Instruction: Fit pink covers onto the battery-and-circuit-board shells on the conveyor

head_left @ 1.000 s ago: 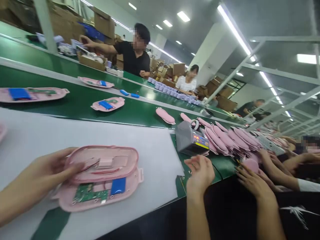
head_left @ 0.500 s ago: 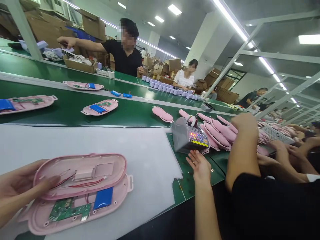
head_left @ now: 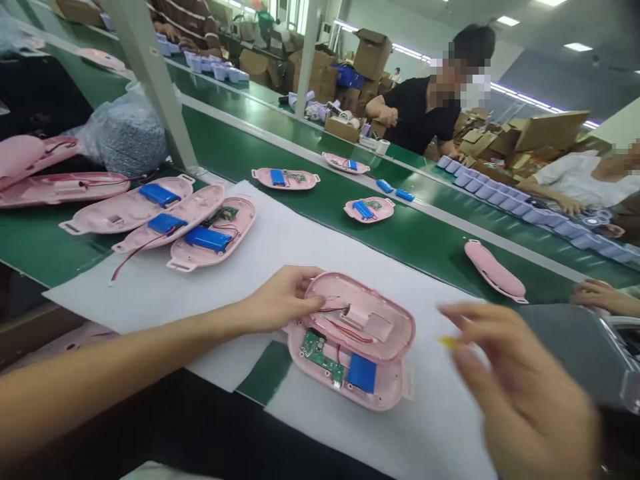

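My left hand point(head_left: 287, 297) grips the left edge of a pink plastic shell half point(head_left: 400, 320), thumb inside and fingers behind. This half shows red wires and a raised box inside. It overlaps a second pink shell half point(head_left: 385, 400) on the white sheet, which holds a green circuit board point(head_left: 320, 359) and a blue battery pack point(head_left: 362, 373). Right of the shells, my right hand point(head_left: 520, 373), blurred, pinches a small yellow piece of tape point(head_left: 447, 342) between thumb and fingertips. It is apart from the shells. Beside it stands the grey tape dispenser point(head_left: 565, 347).
Several open pink shells with blue batteries point(head_left: 207, 239) lie left on the white sheet point(head_left: 270, 233). More shells sit on the green bench, with a closed pink shell point(head_left: 495, 270) at right. A metal post point(head_left: 155, 87) rises at left. Co-workers sit opposite; another person's hand point(head_left: 605, 297) is at right.
My view has swung left. My right hand has come from the tape dispenser toward the shells and now pinches yellow tape. My left hand still holds the upper shell half.
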A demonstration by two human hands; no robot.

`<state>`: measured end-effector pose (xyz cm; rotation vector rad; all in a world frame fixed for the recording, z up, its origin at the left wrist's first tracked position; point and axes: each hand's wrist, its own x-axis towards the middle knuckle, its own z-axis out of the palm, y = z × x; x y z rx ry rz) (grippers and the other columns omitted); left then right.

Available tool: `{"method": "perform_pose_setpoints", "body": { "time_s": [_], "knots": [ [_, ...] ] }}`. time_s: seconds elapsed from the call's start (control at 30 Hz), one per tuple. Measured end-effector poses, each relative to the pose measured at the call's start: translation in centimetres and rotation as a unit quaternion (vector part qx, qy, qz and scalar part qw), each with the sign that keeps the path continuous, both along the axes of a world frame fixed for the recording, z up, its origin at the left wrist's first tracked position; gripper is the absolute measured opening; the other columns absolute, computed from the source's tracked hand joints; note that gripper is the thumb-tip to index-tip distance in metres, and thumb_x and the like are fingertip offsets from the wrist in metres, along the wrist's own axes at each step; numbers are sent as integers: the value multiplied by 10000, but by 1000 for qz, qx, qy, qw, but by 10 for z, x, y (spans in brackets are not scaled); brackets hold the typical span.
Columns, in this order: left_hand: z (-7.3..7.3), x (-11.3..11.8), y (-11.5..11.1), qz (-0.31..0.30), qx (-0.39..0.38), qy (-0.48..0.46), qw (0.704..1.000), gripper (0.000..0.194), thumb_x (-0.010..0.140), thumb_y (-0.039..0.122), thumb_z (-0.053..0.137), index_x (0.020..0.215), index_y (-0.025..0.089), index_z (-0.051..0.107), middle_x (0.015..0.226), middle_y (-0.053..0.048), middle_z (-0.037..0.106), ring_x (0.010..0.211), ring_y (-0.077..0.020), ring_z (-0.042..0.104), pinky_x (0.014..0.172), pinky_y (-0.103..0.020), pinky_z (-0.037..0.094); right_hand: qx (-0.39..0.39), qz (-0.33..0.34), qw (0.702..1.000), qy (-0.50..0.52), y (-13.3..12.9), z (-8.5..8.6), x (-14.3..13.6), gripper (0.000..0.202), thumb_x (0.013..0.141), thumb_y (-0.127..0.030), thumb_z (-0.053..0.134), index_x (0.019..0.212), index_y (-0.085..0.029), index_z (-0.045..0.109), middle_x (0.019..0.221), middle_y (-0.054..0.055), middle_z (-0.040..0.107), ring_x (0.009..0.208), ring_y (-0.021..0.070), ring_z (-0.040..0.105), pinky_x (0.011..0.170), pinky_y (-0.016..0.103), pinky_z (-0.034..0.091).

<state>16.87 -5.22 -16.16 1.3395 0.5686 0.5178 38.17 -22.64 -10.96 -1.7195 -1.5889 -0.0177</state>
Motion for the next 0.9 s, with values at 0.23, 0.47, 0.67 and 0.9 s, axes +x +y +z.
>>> {"method": "perform_pose_setpoints", "body": {
  "time_s": [0.23,0.47,0.67,0.9],
  "knots": [
    [-6,-4,5,-11,29,-12,999,213,750,184,605,942,126,677,811,-32,697,743,-178,660,631,-251,518,-220,159,958,-90,99,4,-45,267,996,-356,407,829,-211,555,1178,87,541,1137,229,544,872,363,472],
    [-13,-5,6,-8,73,-5,997,236,764,164,544,952,129,681,836,-46,695,792,-203,662,632,-266,501,-188,135,960,-155,100,-13,-48,248,985,-332,430,808,-211,554,1115,79,565,1083,217,573,734,304,475],
    [-15,-4,6,-12,79,-10,997,212,770,185,545,931,131,672,834,-46,686,804,-210,663,644,-272,500,-119,102,958,-240,105,-16,-54,219,938,-290,463,765,-191,553,1036,71,615,849,176,596,585,260,414],
    [-15,-6,5,7,95,-7,995,258,769,178,548,980,135,690,910,-60,714,843,-215,671,674,-273,508,-182,8,967,-177,111,-10,-48,344,771,-493,682,608,-205,585,715,10,633,583,143,541,512,258,332]
  ]
}}
